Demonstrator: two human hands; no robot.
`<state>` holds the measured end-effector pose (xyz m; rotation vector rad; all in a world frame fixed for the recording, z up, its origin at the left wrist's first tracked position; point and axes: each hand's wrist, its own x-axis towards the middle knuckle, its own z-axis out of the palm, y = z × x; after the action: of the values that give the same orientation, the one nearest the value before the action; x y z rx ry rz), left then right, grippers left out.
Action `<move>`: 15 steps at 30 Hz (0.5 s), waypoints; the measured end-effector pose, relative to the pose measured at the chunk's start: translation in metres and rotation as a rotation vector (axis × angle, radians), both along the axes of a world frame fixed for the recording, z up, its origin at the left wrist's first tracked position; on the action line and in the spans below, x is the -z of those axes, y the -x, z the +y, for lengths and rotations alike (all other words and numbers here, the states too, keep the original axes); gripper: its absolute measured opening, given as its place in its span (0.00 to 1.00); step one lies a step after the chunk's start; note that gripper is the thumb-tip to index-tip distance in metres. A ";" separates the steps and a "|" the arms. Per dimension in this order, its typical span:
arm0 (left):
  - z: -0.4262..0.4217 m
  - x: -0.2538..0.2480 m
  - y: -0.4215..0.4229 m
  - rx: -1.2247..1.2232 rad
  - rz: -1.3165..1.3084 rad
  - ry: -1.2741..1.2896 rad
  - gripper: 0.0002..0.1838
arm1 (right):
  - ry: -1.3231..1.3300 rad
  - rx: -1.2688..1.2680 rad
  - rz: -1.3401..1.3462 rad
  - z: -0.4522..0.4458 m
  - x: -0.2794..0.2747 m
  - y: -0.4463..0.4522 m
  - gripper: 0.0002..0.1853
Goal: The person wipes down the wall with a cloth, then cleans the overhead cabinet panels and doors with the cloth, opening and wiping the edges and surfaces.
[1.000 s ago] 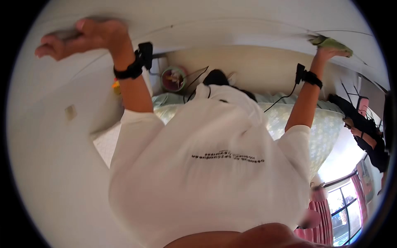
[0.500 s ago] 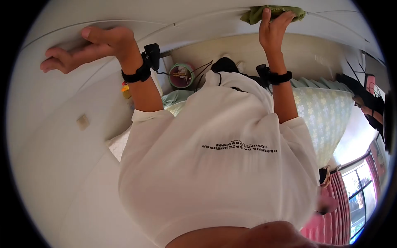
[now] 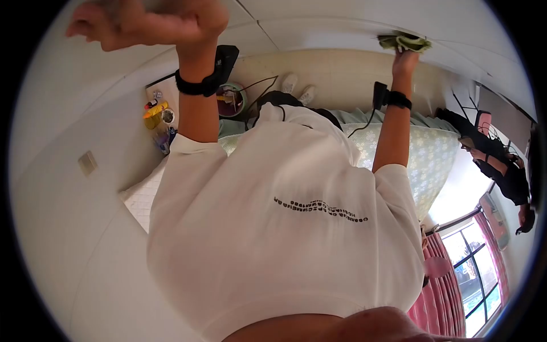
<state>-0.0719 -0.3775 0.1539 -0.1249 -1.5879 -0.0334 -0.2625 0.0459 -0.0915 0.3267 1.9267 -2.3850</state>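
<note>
My right hand [image 3: 405, 61] reaches up at the far right and grips a green cloth [image 3: 419, 44]. The cloth lies bunched against a white surface [image 3: 319, 25] with thin seam lines, and it hides most of my fingers. At the upper left, close to the camera, is my left hand [image 3: 154, 23], partly cut off by the top edge. Its fingers are loosely bent and apart, slightly blurred, with nothing visible in them. Both wrists wear black straps with a small black device.
Behind me is a bed with a flowered sheet [image 3: 419, 154]. A small table with bottles [image 3: 155, 114] and a round bin [image 3: 231, 102] stand at left. Another person in black [image 3: 501, 154] is at far right. Pink curtains [image 3: 436, 308] hang beside a window [image 3: 476, 273].
My right hand has moved right and farther from the camera with the cloth. My left hand has come up and closer, its fingers bending more. The view has shifted, showing more of the small table.
</note>
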 end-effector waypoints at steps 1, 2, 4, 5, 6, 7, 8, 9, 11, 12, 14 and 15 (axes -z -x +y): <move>-0.007 -0.006 0.003 -0.002 0.003 -0.004 0.34 | 0.069 0.077 -0.112 -0.016 -0.003 -0.012 0.24; -0.017 -0.016 0.013 -0.153 0.121 0.216 0.29 | 0.157 -0.002 -0.102 -0.032 0.001 -0.024 0.23; -0.034 -0.013 0.004 -0.300 0.255 0.421 0.26 | 0.296 -0.272 -0.077 -0.041 0.013 -0.048 0.21; -0.042 -0.002 -0.011 -0.258 0.092 0.370 0.28 | 0.357 -0.471 -0.079 -0.044 0.020 -0.056 0.20; -0.038 -0.002 -0.010 -0.221 0.017 0.342 0.29 | 0.529 -0.389 -0.210 -0.074 0.011 -0.074 0.21; -0.035 -0.003 -0.010 -0.184 -0.056 0.310 0.30 | 0.703 -0.313 -0.350 -0.115 -0.002 -0.097 0.22; -0.024 -0.010 -0.009 -0.192 -0.024 0.324 0.32 | 0.721 -0.334 -0.413 -0.136 -0.018 -0.108 0.22; -0.017 -0.010 -0.006 -0.192 0.001 0.327 0.33 | 0.732 -0.345 -0.471 -0.144 -0.037 -0.117 0.22; -0.004 0.003 -0.005 -0.102 -0.016 0.157 0.34 | 0.725 -0.389 -0.493 -0.155 -0.074 -0.127 0.23; -0.001 0.013 -0.005 -0.008 -0.049 -0.015 0.34 | 0.718 -0.428 -0.520 -0.156 -0.092 -0.129 0.23; 0.000 0.026 -0.007 0.005 -0.064 -0.029 0.34 | 0.671 -0.362 -0.424 -0.148 -0.122 -0.134 0.23; 0.003 0.033 -0.008 0.011 -0.094 -0.042 0.34 | 0.626 -0.297 -0.344 -0.142 -0.138 -0.136 0.23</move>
<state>-0.0636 -0.3743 0.1214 -0.1007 -1.6790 -0.0818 -0.1263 -0.0956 0.0464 0.3450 0.9474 -2.3770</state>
